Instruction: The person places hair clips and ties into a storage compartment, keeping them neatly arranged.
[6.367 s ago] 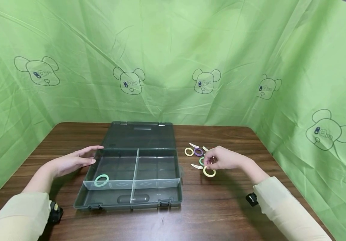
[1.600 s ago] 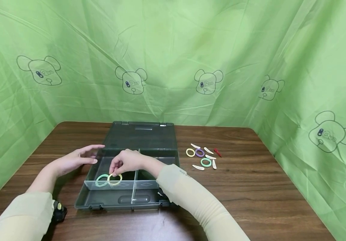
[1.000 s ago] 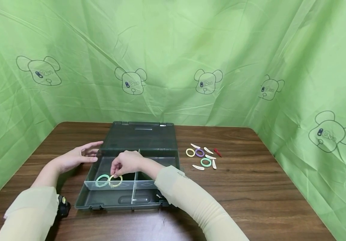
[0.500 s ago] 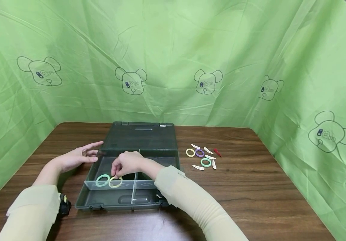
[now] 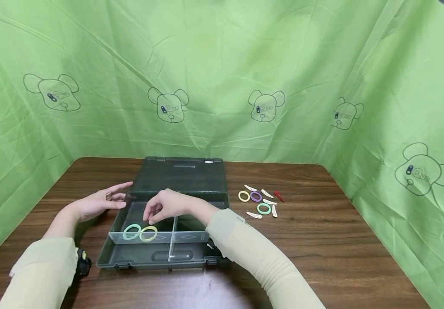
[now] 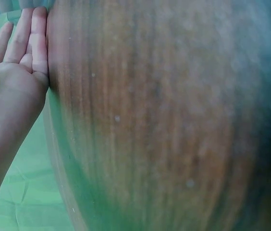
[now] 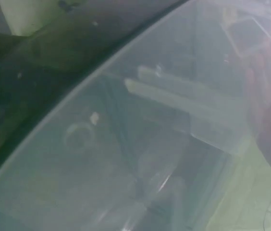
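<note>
A dark translucent divided box [image 5: 202,260] lies open on the table, its lid laid back. In its larger left compartment, a mint-green hair tie [image 5: 124,233] and a pale yellow hair tie [image 5: 142,235] sit side by side behind the clear front divider. My right hand [image 5: 169,205] hovers just above the yellow tie, fingers bent and holding nothing. At the box's left wall, my left hand [image 5: 96,204] rests with extended fingers; the left wrist view shows its fingers [image 6: 39,43] reaching the box edge. The right wrist view is hazy and blurred.
Right of the box lie a yellow hair tie [image 5: 239,198], a purple one [image 5: 251,198] and a green one [image 5: 258,210]. Several white snap hair clips [image 5: 254,215] and a red clip [image 5: 279,196] are scattered around them. Green cloth [image 5: 214,56] hangs behind the table.
My right hand carried the yellow hair tie from the right-hand group into the box, beside the green one. It has just let go and lifted slightly. The left hand stays at the box.
</note>
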Tool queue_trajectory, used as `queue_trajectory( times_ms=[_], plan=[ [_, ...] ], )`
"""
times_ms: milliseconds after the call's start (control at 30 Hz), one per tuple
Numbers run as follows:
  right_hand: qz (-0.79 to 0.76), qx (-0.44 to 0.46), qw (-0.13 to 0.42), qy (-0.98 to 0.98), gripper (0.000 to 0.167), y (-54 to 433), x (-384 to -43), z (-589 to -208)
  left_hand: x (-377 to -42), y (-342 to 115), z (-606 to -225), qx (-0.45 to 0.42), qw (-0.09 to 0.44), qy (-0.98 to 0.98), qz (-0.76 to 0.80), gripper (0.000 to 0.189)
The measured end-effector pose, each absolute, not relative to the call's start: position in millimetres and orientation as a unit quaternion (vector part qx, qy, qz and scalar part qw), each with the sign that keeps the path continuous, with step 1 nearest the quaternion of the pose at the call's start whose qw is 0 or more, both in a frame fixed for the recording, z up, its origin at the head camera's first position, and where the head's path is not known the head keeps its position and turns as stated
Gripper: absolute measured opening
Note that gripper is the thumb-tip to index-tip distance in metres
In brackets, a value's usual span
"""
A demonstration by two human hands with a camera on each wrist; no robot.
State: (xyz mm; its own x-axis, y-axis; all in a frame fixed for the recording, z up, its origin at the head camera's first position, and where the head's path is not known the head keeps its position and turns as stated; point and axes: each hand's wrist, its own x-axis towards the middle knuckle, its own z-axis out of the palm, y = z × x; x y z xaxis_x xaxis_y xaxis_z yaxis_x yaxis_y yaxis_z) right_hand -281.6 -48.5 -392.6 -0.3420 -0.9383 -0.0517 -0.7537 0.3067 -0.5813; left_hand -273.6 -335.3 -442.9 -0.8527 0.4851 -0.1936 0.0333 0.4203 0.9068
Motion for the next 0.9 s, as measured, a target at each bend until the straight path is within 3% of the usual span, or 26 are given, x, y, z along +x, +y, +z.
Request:
queue_trajectory(
  times_ms=[900],
  plan=[
    [-0.310, -0.550, 0.206, 0.748, 0.017, 15.2, -279.3, -329.5, -271.7, -332.1, -443.6, 0.175, 0.221, 0.788, 0.548, 0.074]
  ],
)
